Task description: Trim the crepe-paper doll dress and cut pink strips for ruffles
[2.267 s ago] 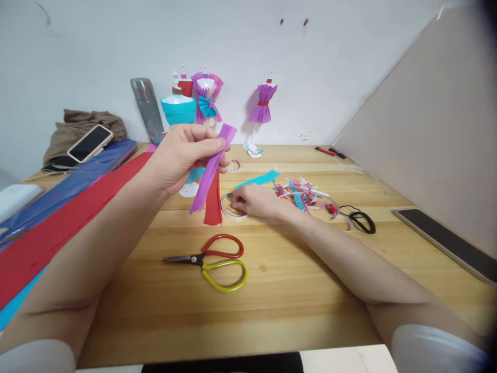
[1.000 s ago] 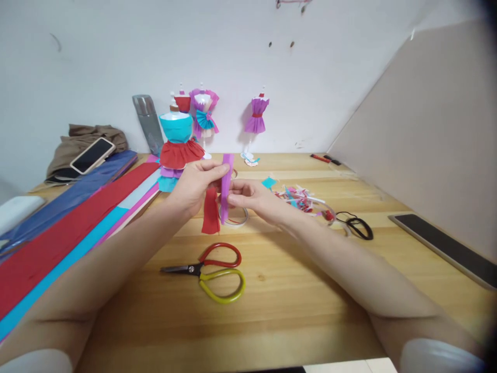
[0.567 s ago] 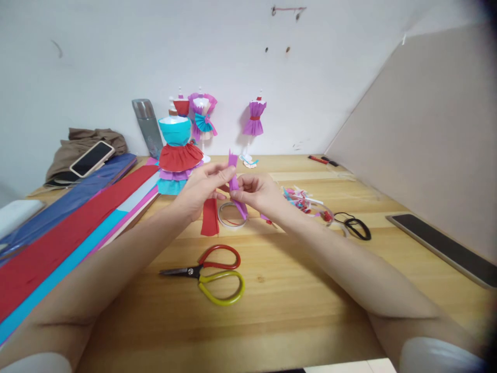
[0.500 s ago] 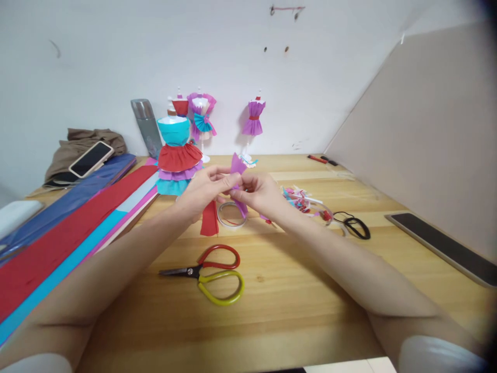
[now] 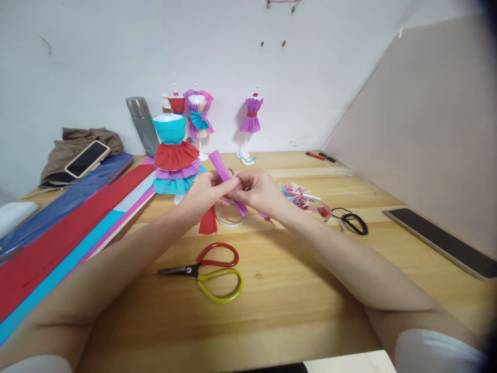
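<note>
Between both hands, above the table, is a strip of purple crepe paper [image 5: 220, 166], its upper end sticking up to the left and its lower end pointing down right. My left hand [image 5: 212, 190] pinches it with thumb and fingers. Closed on the same strip from the right is my right hand [image 5: 258, 190]; its fingertips meet the left thumb. Just below lie a roll of tape [image 5: 231, 223] and a piece of red crepe paper [image 5: 208, 221]. Nearer me rest scissors [image 5: 200, 271] with one red and one yellow handle, blades pointing left.
A mini mannequin in a tiered paper dress [image 5: 171, 155] stands left of the hands; several smaller ones stand behind. Long crepe paper strips [image 5: 77, 233], a phone [image 5: 87, 159] and a bottle [image 5: 143, 124] are left. Paper scraps [image 5: 301, 197], a black cord [image 5: 355, 224] and a dark tablet-like slab [image 5: 442, 241] lie right.
The purple strip's upper end has swung left and looks narrower, no longer fanned out. Both hands keep hold of it. The whole view has shifted slightly.
</note>
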The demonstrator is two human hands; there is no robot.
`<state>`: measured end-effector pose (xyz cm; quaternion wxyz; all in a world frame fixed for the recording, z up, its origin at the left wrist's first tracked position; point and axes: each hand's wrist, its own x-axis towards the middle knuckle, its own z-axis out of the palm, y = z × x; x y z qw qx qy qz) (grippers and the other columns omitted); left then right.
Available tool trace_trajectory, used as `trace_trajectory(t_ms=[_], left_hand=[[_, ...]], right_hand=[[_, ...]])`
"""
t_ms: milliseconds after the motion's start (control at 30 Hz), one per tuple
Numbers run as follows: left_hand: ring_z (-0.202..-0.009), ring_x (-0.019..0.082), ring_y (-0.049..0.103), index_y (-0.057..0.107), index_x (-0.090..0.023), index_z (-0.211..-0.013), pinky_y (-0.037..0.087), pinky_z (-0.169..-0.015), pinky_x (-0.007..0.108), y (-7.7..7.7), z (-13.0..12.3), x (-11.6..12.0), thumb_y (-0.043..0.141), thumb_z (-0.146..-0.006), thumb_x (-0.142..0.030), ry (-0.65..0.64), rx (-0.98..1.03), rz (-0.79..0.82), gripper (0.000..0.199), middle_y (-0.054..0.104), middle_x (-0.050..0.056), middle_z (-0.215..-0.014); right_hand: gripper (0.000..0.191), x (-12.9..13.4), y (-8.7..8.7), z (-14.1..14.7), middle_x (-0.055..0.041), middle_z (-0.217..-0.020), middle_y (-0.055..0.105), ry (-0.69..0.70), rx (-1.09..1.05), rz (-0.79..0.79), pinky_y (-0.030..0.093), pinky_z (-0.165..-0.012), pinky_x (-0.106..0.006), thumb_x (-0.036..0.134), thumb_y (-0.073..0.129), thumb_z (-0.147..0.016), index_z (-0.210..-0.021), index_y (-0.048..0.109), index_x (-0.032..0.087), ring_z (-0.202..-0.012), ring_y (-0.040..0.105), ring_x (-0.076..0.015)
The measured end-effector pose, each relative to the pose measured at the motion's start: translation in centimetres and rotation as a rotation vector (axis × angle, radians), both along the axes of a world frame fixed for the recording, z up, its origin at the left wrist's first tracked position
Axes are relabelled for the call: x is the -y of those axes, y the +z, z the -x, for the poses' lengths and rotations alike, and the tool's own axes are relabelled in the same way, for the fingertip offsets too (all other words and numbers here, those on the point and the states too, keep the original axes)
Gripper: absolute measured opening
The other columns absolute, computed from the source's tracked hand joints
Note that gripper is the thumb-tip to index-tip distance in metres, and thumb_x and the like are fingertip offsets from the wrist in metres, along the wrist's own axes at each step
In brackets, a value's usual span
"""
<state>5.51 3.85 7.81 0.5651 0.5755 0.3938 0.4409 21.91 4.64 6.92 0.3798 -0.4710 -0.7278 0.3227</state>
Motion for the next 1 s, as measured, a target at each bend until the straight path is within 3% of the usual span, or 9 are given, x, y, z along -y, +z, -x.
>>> trace_trajectory(t_ms=[200,467,600,767,900,1000], left_hand=[[-0.076,0.018,0.073,0.073,-0.01,-0.084,0.061,-0.065,0.026,0.0,0.0,-0.3,0.075,-0.078,-0.023,0.019,0.155,0.071,0.014,0.076,0.01,-0.084],[-0.073,0.018,0.073,0.071,-0.007,-0.083,0.062,-0.068,0.03,-0.3,0.2,-1.0,0.067,-0.075,-0.008,0.038,0.287,0.121,0.009,0.076,0.011,-0.083],[-0.08,0.021,0.075,0.074,-0.007,-0.085,0.062,-0.071,0.031,-0.3,0.3,-1.0,0.07,-0.075,-0.011,0.018,0.276,0.094,0.011,0.078,0.013,-0.089],[-0.069,0.019,0.073,0.074,-0.01,-0.079,0.061,-0.066,0.028,-0.1,0.5,-0.9,0.074,-0.071,-0.015,0.042,0.316,0.048,0.009,0.078,0.01,-0.081],[-0.067,0.017,0.072,0.074,-0.01,-0.075,0.06,-0.066,0.027,0.1,0.5,-0.9,0.074,-0.072,-0.016,0.044,0.325,0.032,0.006,0.077,0.009,-0.075],[-0.069,0.016,0.073,0.075,-0.011,-0.076,0.061,-0.069,0.027,0.1,0.6,-0.9,0.078,-0.075,-0.019,0.03,0.323,0.042,0.009,0.078,0.009,-0.078]], right_hand=[[0.031,-0.3,0.1,-0.5,0.0016,-0.059,0.058,0.057,-0.055,0.032,0.034,-0.053,-0.025,0.047,0.071,-0.074,-0.069,0.062,0.018,-0.054,0.048,-0.011],[0.041,-0.7,1.1,-1.2,0.0005,-0.064,0.061,0.105,-0.217,0.138,0.034,-0.055,-0.025,0.055,0.08,-0.063,-0.07,0.065,0.017,-0.058,0.047,-0.0108],[0.041,-0.6,1.2,-1.5,0.0009,-0.065,0.061,0.134,-0.247,0.139,0.037,-0.058,-0.026,0.057,0.076,-0.068,-0.071,0.066,0.018,-0.06,0.049,-0.0114],[0.041,-0.7,1.5,-1.9,-0.0003,-0.067,0.061,0.204,-0.223,0.102,0.041,-0.059,-0.027,0.059,0.071,-0.075,-0.077,0.067,0.018,-0.062,0.053,-0.0131],[0.037,-0.8,1.3,-1.6,0.0026,-0.062,0.056,0.119,-0.185,0.096,0.036,-0.052,-0.026,0.049,0.081,-0.064,-0.076,0.062,0.019,-0.055,0.047,-0.0109],[0.032,-0.9,0.8,-1.3,0.0018,-0.062,0.055,0.065,-0.191,0.038,0.036,-0.053,-0.026,0.045,0.079,-0.066,-0.072,0.061,0.019,-0.056,0.047,-0.0115]])
